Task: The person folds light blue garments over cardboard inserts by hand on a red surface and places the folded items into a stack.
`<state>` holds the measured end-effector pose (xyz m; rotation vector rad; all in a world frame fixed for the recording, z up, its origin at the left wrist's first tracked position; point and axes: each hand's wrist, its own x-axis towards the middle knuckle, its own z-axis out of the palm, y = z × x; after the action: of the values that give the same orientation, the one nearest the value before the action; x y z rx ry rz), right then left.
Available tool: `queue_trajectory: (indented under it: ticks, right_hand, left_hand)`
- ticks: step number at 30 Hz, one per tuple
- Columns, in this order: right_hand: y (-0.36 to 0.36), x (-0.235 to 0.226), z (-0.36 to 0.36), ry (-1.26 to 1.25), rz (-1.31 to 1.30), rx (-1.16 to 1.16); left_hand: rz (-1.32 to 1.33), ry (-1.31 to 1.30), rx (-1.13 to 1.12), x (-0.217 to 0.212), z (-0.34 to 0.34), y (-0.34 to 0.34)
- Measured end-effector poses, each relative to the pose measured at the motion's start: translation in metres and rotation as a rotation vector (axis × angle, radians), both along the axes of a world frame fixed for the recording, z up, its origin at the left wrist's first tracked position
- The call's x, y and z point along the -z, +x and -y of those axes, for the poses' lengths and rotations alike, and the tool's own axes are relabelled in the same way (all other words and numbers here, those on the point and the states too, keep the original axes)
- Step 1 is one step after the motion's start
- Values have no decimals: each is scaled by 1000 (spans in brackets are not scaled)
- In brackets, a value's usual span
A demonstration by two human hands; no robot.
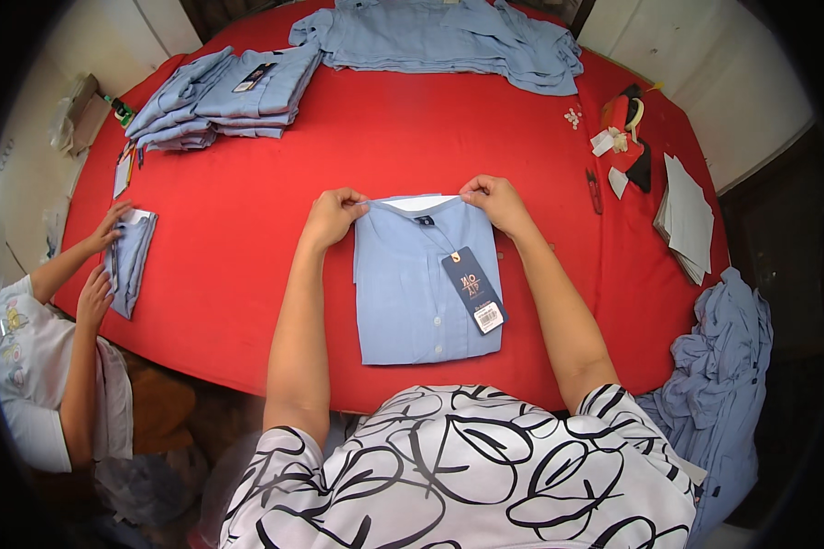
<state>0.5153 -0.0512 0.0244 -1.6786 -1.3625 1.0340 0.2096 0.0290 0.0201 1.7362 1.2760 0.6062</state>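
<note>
Left hand (332, 215) pinching folded blue shirt (426, 293) collar | right hand (494, 199) likewise | red desk (238, 229) bare each side, shirt near lower edge

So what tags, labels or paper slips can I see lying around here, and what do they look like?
Dark blue rectangular hang tag with a small white sticker at its lower end: on the folded light blue shirt, centre.
Small dark neck label: inside that shirt's collar.
Dark tag: on the folded blue shirt stack, far left.
White paper sheets: stacked at the right table edge.
</note>
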Motion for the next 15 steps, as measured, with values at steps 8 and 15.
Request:
queue_trajectory:
  ticks: [8,15]
  right_hand:
    - [-62,-74,90,111,703,-172]
    - [-54,-70,78,-219,15,-103]
  left_hand:
    - [12,75,-78,-5,20,4]
    - [-5,132,-146,8,18,8]
